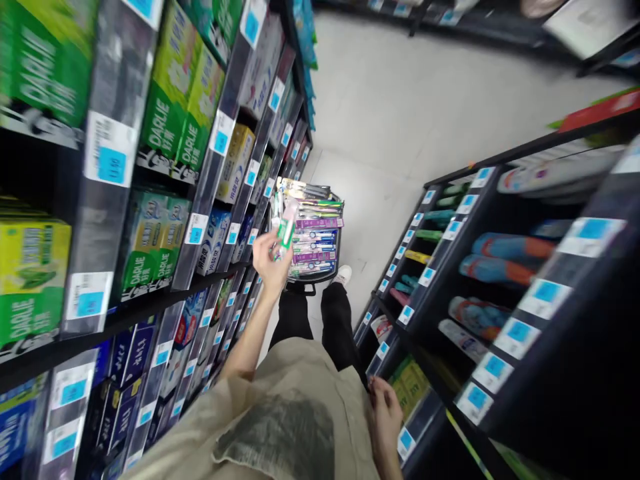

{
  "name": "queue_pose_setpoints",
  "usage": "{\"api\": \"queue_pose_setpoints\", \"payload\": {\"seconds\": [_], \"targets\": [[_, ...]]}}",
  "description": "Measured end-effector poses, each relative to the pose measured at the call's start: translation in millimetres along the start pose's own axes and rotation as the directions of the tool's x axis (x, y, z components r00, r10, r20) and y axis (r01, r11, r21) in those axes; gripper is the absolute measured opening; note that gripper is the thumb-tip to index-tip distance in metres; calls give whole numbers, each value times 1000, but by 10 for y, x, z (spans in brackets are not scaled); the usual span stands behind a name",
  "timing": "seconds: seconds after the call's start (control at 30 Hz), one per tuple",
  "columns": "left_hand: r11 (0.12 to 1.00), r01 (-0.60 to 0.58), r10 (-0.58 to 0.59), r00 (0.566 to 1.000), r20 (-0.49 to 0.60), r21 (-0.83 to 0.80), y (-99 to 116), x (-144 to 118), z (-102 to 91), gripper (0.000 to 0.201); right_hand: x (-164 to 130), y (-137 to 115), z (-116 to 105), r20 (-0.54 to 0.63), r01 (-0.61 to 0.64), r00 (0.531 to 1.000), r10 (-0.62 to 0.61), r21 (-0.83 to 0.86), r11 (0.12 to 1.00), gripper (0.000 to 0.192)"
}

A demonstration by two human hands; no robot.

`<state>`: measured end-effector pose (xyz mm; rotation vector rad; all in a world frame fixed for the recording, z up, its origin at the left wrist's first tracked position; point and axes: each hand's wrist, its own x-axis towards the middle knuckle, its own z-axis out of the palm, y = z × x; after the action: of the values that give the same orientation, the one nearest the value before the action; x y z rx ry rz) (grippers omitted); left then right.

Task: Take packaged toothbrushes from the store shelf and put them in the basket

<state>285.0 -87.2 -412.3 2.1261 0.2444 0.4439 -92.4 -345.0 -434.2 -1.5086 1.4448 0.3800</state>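
Gripping the green-and-white carded toothbrush pack (pixel 287 229) with left hand (pixel 270 261) fingers clamped, keep it upright above the dark basket (pixel 313 279) of packs; right hand (pixel 385 408) hangs loosely curled, empty.

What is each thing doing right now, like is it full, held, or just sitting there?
left hand: raised, closed around the toothbrush pack.
toothbrush pack: held upright above the basket.
basket: on the floor, full of flat toothbrush packs.
right hand: low by the right shelf, fingers curled, holding nothing that shows.
Darlie boxes: standing in rows on the left shelf.
right shelf: stocked with toothbrushes lying on their sides.
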Motion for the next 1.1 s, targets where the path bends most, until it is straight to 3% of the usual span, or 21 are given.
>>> {"api": "queue_pose_setpoints", "payload": {"seconds": [0.1, 0.2, 0.3, 0.4, 0.5, 0.63, 0.7, 0.77, 0.83, 0.97, 1.03, 1.1], "targets": [[993, 39, -41, 999, -16, -108, 585, -587, -135, 21, -126, -829, 74, 84, 147, 984, -158, 128, 981, 51], [978, -56, 71, 995, 65, -200, 1206, -1054, -241, 24, -379, -1774, 100, 165, 267, 933, -319, 273, 924, 52], [903, -190, 266, 952, 152, -385, 1743, -1358, -371, 24, -700, -2510, 22, 306, 352, 809, -502, 433, 830, 54], [861, -213, 332, 923, 195, -461, 2054, -1478, -485, 21, -1046, -2896, -111, 296, 423, 723, -624, 524, 739, 52], [874, -202, 338, 907, 253, -443, 2154, -1445, -573, 19, -1258, -3000, -217, 230, 527, 666, -709, 528, 666, 48], [884, -138, 333, 856, 395, -446, 2155, -1365, -691, 18, -1283, -2982, -254, 202, 585, 628, -751, 514, 627, 54], [895, -35, 247, 869, 430, -444, 2144, -1370, -723, 22, -1247, -2962, -227, 232, 604, 598, -768, 499, 621, 54], [885, 118, 92, 904, 418, -450, 2126, -1400, -718, 25, -1197, -2936, -176, 286, 624, 554, -782, 480, 617, 52], [836, 290, -81, 905, 417, -466, 2098, -1442, -685, 32, -1133, -2896, -106, 342, 644, 522, -782, 443, 624, 51], [718, 539, -277, 802, 529, -441, 2000, -1579, -649, 42, -987, -2770, 29, 449, 696, 497, -742, 305, 650, 53], [692, 590, -321, 768, 554, -416, 1941, -1702, -663, 40, -932, -2711, 70, 527, 708, 491, -693, 221, 670, 54], [673, 616, -359, 756, 548, -409, 1895, -1845, -679, 39, -903, -2691, 92, 612, 751, 454, -647, 129, 648, 54]]}}
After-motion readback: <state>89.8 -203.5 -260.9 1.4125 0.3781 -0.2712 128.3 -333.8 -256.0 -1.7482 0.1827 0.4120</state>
